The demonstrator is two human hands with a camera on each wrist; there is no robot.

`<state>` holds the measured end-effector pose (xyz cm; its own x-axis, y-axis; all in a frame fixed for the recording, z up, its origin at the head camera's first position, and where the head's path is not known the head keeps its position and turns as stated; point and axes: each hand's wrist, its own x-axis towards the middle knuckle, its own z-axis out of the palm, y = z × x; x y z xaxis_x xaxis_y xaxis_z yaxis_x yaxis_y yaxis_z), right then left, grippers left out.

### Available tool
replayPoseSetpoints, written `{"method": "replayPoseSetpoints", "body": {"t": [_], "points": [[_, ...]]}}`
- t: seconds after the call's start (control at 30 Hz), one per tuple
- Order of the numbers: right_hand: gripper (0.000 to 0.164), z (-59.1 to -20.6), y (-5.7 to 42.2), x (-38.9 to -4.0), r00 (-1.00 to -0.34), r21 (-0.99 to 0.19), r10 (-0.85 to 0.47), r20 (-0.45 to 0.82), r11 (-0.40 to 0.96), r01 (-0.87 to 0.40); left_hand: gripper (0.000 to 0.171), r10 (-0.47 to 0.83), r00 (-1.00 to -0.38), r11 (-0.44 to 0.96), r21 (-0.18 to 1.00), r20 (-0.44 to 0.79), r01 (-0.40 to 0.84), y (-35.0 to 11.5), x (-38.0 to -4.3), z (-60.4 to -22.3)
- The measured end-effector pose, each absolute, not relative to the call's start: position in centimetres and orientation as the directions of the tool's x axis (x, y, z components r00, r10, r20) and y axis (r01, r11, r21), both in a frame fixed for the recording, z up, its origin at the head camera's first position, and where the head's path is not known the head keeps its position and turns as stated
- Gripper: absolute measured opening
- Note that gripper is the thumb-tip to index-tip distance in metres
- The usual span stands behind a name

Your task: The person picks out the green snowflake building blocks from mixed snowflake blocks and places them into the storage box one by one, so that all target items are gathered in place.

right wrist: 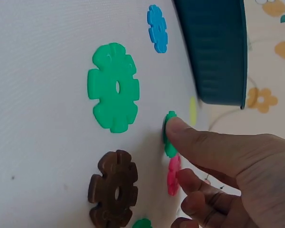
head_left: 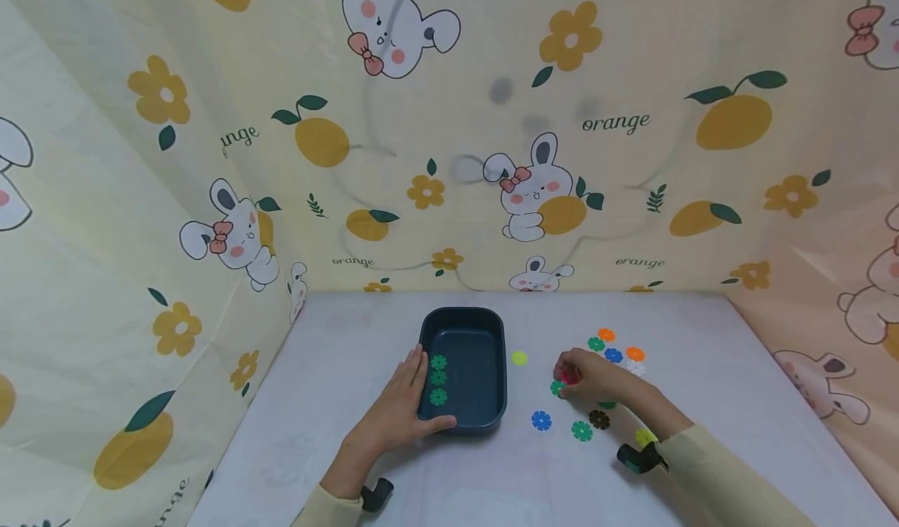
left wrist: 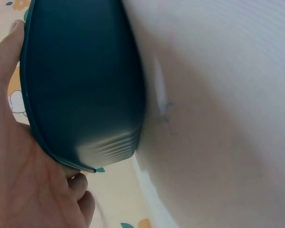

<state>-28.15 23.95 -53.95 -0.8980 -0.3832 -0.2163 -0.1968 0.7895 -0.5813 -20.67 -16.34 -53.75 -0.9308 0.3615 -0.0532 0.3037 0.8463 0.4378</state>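
Observation:
My left hand (head_left: pixel 399 406) rests against a dark blue-green rectangular tub (head_left: pixel 497 371). Its fingers lie along the left wall, and the thumb reaches over the near rim. Inside the tub are three green flower-shaped discs (head_left: pixel 438 377). To the right, my right hand (head_left: pixel 597 376) is low over the table with its fingers bent. Its thumb tip overlaps a green notched disc (right wrist: pixel 171 147), while a pink disc (right wrist: pixel 174 175) shows beside the curled fingers. The index fingertip is hidden in the right wrist view, so I cannot tell whether the green disc is pinched.
Around the right hand lie blue (head_left: pixel 541 421), green (head_left: pixel 581 431), brown (head_left: pixel 599 419) and yellow (head_left: pixel 644 437) discs. Farther back are orange (head_left: pixel 635 354), blue and white ones. A yellow-green disc (head_left: pixel 519 358) lies just right of the tub. Patterned cloth surrounds the white table (head_left: pixel 281 449).

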Motion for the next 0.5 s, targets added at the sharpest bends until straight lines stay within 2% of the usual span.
{"method": "replayPoseSetpoints", "body": {"t": [0.27, 0.5], "points": [[0.028, -53.6, 23.7, -27.7, -0.896, -0.589, -0.396, -0.201, 0.78, -0.212, 0.128, 0.373, -0.927, 0.839, 0.441, -0.043, 0.317, -16.4, -20.7, -54.0], [0.017, -52.2, 23.3, -28.1, -0.845, -0.653, -0.517, -0.135, 0.688, -0.317, 0.128, 0.376, -0.926, 0.841, 0.432, -0.036, 0.324, -16.5, -20.7, -53.9]]}}
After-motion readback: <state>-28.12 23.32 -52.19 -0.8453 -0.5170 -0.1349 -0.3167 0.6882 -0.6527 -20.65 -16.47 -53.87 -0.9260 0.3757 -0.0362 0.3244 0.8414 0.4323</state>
